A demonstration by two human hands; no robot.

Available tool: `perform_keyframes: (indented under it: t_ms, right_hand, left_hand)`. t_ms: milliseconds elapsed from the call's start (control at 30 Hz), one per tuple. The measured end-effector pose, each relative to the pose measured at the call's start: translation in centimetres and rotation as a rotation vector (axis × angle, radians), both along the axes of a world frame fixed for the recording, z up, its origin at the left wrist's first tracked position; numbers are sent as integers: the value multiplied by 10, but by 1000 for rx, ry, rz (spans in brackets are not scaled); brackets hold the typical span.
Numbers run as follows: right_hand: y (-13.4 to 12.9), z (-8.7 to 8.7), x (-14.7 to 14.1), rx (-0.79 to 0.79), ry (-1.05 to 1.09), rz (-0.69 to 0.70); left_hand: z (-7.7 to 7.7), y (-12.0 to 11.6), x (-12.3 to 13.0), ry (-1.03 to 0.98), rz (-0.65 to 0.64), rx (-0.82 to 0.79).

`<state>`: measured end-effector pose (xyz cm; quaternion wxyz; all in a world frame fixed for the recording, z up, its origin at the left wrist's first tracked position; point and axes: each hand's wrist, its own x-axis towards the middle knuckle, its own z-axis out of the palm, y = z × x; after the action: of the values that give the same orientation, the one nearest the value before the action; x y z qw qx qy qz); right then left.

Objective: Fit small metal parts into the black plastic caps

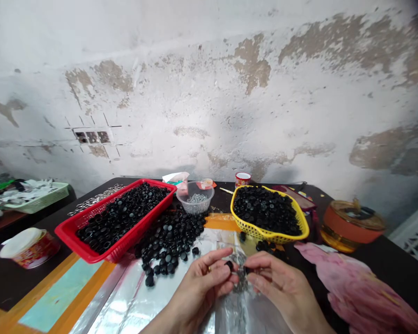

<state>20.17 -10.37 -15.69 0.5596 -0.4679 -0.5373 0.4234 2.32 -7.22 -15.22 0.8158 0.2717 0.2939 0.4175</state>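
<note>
My left hand [209, 278] pinches a small round black piece [229, 265] between thumb and fingers. Close to its right, my right hand [275, 280] grips another small black piece [247, 270] at its fingertips. The two pieces are apart. A loose pile of black caps [169, 236] lies on the plastic sheet left of my hands. Behind the pile is a red basket [116, 253] full of black parts, and a yellow basket [270, 234] holds more black parts behind my right hand. Tiny metal parts [197, 198] sit in a clear bowl [195, 208].
A pink cloth [365, 287] and an amber jar [351, 225] are at the right. A paper cup [35, 250] stands at the left, near metal pieces [95, 199]. A small red tin [243, 179] is by the wall [195, 93].
</note>
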Motion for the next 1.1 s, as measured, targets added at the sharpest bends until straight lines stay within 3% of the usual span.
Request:
perform_keyframes:
  t_ms: [233,467,667,833,1100]
  right_hand:
    - [0,-1,-1,-44,50,-12]
    - [0,-2,1,22,25,39]
    - [-4,3,2,295,-223,-16]
    - [-5,9,4,433,-369,7]
    - [-3,8,6,645,-467,47]
  left_hand:
    - [-5,-4,2,54,-3,29]
    - [-8,-6,4,60,3,141]
    - [-10,-5,2,4,-4,125]
    - [-11,-6,2,-14,-39,99]
    - [-10,-9,3,-12,-55,107]
